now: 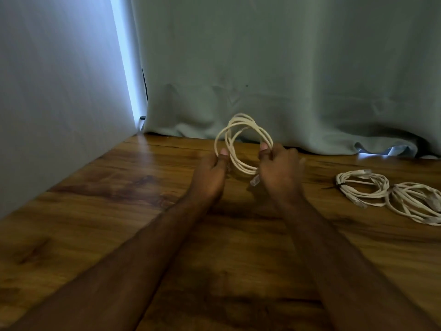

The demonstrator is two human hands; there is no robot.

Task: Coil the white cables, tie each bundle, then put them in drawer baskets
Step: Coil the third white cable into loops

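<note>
Centrally, coiled cable [243, 142], two-hand grip.

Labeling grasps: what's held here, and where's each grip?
One coiled white cable, off the table. Left hand pinches the loop's left side; right hand grips its right side.

- Left hand [211, 172] and right hand [278, 168] are gripping a coiled white cable [241, 142] mid-frame, above the surface [95, 223].
- Two coiled bundles [362, 187] are lying at right.

Two bare forearms — left grip [210, 173], right grip [280, 168] — no sleeves, ringless.
</note>
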